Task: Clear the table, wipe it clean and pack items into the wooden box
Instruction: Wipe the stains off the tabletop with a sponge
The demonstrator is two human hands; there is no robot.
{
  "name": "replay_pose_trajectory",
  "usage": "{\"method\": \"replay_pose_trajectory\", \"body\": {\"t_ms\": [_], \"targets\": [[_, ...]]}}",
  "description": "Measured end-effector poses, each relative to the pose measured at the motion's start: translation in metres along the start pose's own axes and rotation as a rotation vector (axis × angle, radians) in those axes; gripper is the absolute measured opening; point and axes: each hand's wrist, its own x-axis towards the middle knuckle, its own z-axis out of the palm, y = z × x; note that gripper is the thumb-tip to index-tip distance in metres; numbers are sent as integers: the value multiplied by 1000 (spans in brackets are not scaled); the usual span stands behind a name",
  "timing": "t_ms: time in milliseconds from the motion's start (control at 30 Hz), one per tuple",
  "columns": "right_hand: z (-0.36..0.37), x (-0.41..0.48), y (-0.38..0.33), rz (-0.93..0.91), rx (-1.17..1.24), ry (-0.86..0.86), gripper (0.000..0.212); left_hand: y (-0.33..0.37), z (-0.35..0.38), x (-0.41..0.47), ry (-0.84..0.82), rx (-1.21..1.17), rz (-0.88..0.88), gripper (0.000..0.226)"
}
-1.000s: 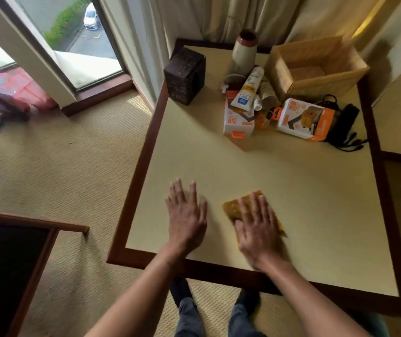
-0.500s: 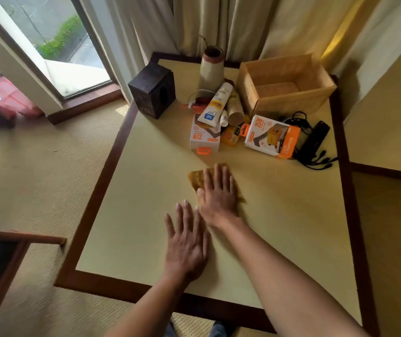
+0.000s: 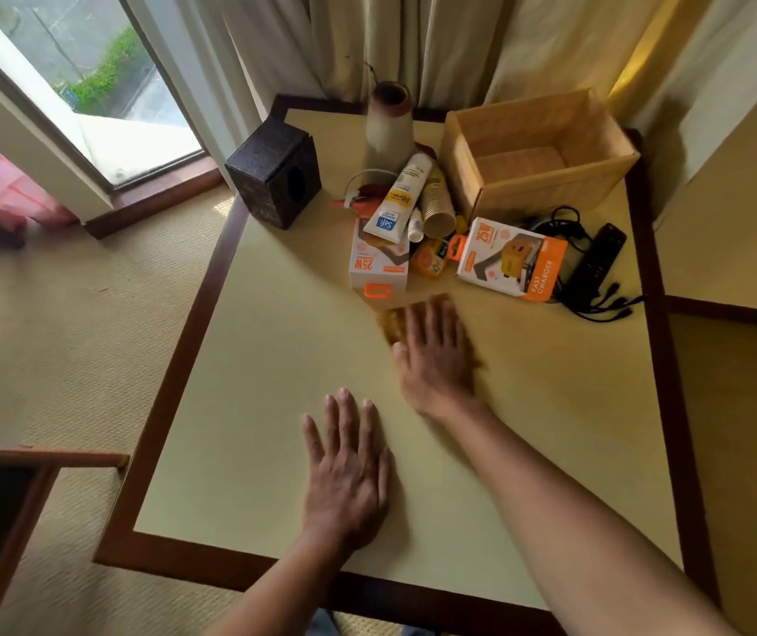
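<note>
My right hand (image 3: 434,355) presses flat on an orange-brown cloth (image 3: 392,319) in the middle of the cream table (image 3: 248,387), just in front of a white charger box (image 3: 378,263). My left hand (image 3: 344,470) lies flat on the table nearer to me, fingers spread, holding nothing. The open wooden box (image 3: 537,149) stands at the far right corner. In front of it are piled a white cream tube (image 3: 397,199), paper cups (image 3: 436,202), a second charger box (image 3: 512,259) and a black power strip with cables (image 3: 594,263).
A dark carved tissue box (image 3: 275,176) and a tall ceramic vase (image 3: 388,121) stand at the table's far left. Curtains hang behind. A dark wooden piece of furniture (image 3: 0,521) is on the carpet at lower left. A window is at the upper left.
My right hand has slid the cloth away from me, from the near edge to just short of the pile of items. My left hand has stayed flat on the table.
</note>
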Motion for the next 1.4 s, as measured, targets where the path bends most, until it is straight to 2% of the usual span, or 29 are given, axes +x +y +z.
{"method": "replay_pose_trajectory", "body": {"t_ms": [100,200,367,433,500,567,667,733,833,900,1033,1133,1200,1267,1333,1400], "targets": [[3,-8,-14,-97,23,-20,67,0,1,-1,-9,4,5,71],[4,-31,25,-75,38,27,64,1,-2,-1,-16,4,11,71],[-10,-64,160,298,63,166,63,0,1,0,-1,23,1,71],[-16,-69,184,444,86,191,63,-1,4,1,9,28,0,71],[-15,-63,173,531,109,196,62,0,6,2,15,41,-2,71],[-10,-60,139,460,110,157,63,0,6,3,21,38,3,71],[13,-86,77,192,87,89,66,-3,9,4,34,57,-2,71],[26,-133,50,42,92,44,66,-2,12,4,40,61,-8,70],[34,-210,64,-142,46,4,65,0,12,4,22,79,-14,70],[33,-235,109,-83,32,56,64,4,10,1,26,107,-22,70],[22,-236,202,284,33,133,63,49,17,-22,-6,22,90,69],[16,-212,198,494,103,169,67,84,33,-36,-50,42,151,73],[20,-207,169,469,111,158,66,95,41,-41,-44,59,117,74],[32,-223,139,292,96,141,65,94,45,-43,-19,72,82,73],[36,-251,131,137,93,109,65,96,45,-43,-22,77,86,72],[40,-273,142,104,101,129,64,97,43,-42,-20,76,81,73]]}}
